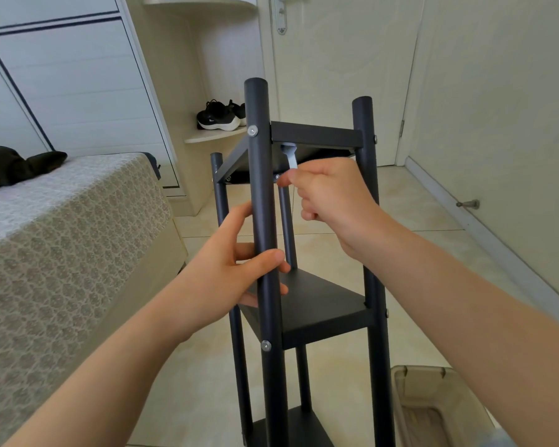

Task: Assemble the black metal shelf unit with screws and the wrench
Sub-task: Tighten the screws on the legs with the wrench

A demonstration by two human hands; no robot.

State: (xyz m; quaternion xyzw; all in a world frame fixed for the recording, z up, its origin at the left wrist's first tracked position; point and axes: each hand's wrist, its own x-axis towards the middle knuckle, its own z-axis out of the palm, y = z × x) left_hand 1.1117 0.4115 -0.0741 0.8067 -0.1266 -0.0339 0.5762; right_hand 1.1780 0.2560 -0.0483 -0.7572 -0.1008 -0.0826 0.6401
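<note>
Black metal shelf unit [307,304] stands frame centre, left hand [236,269] curled round front post, right hand [329,201] pinching small silver flat wrench [290,156] under top shelf; risk: wrench slipping off hidden fastener if unit tilts.

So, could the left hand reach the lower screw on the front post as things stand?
Probably yes: the left hand grips the front post just above that screw, whose head is uncovered.

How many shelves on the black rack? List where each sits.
3: top shelf by the wrench, middle shelf under the left hand, bottom shelf at the lower edge. More may hide below.
</note>
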